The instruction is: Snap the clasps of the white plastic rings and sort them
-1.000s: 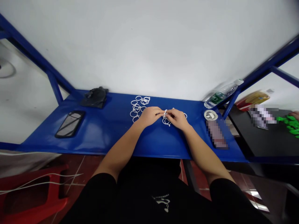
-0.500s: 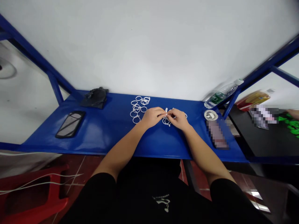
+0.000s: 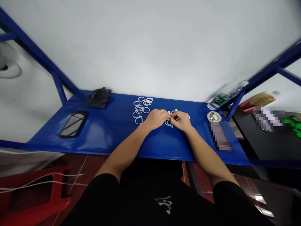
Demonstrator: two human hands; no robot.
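My left hand (image 3: 155, 119) and my right hand (image 3: 182, 121) meet over the blue table (image 3: 117, 125), fingertips pinched together. Between them shows a small white piece that looks like part of a white plastic ring; the fingers cover most of it. Below and around my right hand lies a group of thin white rings (image 3: 168, 122), partly hidden by the fingers. To the left of my left hand, several more white rings (image 3: 138, 108) with small knobs lie in a loose cluster, some overlapping.
A black phone-like device (image 3: 73, 124) and a crumpled black bag (image 3: 98, 98) lie on the left. At the right stand a water bottle (image 3: 223, 98), a coiled white cable (image 3: 214, 116) and a blurred flat object (image 3: 220, 136). A white wall (image 3: 150, 56) borders the back.
My hands stay together with fingertips pinched; the white end that stuck up between them shows less now. The whole view has shifted slightly.
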